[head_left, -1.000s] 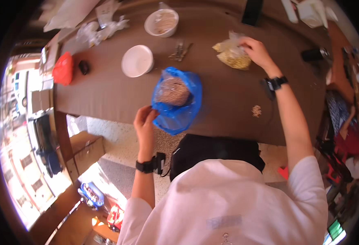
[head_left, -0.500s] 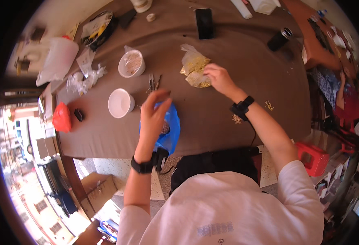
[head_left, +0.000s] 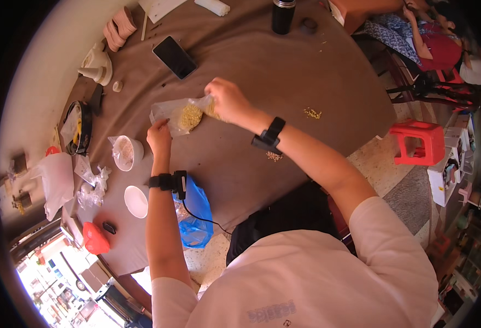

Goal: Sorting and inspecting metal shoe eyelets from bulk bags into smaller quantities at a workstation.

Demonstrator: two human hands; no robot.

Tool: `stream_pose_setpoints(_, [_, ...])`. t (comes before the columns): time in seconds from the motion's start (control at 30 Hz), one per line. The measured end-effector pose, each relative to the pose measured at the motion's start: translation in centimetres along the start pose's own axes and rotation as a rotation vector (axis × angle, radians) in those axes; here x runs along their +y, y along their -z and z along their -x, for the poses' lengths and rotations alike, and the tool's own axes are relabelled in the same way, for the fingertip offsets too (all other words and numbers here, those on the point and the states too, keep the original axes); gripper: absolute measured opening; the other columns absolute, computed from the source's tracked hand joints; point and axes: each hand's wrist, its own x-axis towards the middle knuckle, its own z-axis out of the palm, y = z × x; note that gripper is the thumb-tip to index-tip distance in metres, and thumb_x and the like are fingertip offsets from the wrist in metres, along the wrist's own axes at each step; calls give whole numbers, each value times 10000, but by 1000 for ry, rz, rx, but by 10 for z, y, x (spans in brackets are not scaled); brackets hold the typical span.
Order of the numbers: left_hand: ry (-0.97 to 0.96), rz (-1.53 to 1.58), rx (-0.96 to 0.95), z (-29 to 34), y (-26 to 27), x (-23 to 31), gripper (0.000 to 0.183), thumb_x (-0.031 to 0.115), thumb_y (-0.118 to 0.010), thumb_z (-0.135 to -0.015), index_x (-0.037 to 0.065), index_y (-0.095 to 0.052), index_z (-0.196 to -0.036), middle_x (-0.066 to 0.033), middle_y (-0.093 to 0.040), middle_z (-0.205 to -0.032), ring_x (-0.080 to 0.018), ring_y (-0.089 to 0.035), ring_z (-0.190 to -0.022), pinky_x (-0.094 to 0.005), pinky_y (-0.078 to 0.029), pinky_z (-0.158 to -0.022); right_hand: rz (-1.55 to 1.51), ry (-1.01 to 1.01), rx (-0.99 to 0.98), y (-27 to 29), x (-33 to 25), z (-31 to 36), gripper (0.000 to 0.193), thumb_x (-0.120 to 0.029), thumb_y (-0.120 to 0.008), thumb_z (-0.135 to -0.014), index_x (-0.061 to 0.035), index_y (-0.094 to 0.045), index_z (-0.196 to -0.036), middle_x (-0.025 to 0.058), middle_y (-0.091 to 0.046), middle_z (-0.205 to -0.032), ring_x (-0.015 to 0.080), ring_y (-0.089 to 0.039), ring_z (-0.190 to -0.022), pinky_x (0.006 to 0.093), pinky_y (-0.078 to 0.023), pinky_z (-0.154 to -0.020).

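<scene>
Over the counter [head_left: 306, 65], the clear bag [head_left: 186, 116] spans crosswise between my left hand [head_left: 160, 138] and right hand [head_left: 229, 103], each pinching an opposite side.

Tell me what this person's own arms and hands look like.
The left hand and right hand are ungloved. Each wrist wears a black strap with a small boxy black module: left wristband, right wristband. A thin black cable runs from the left one. Short, plain pale T-shirt sleeves leave both forearms uncovered.
</scene>
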Motion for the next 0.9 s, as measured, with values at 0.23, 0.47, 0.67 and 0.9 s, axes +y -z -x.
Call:
stream_pose_setpoints(0.23, [1,-86,54,-9,0,-9,345,77,-517,-688,-40,-623,-995,-151,-647,-753,-196,-616,-551,-300,-504,-511,-1,-47,45,67,68,0,138,-91,-554,-826,-7,-603,-924,136,-617,-854,249,-606,-759,318,-472,-685])
stream_pose_setpoints(0.47, [-270,-240,216,20,0,35,363,93,-609,-632,-38,-601,-970,-169,-552,-1063,-336,-536,-988,-385,-415,-870,681,-686,104,171,131,154,303,-290,-566,-830,7,-544,-885,170,-586,-860,339,-575,-801,412,-464,-674])
stream_pose_setpoints(0.67, [-202,-184,154,55,34,59,411,85,-605,-618,-50,-585,-1006,-151,-504,-1147,-304,-572,-899,-338,-444,-790,777,-606,134,139,110,171,400,-391,-558,-829,-9,-503,-932,150,-515,-933,324,-570,-811,408,-488,-638])
stream_pose_setpoints(0.9, [-196,-107,30,132,42,70,449,49,-621,-609,-51,-559,-1043,-155,-493,-1154,-168,-567,-715,-275,-466,-649,1007,-439,105,128,117,157,390,-425,-570,-809,-53,-468,-866,127,-445,-896,300,-562,-764,411,-506,-520])
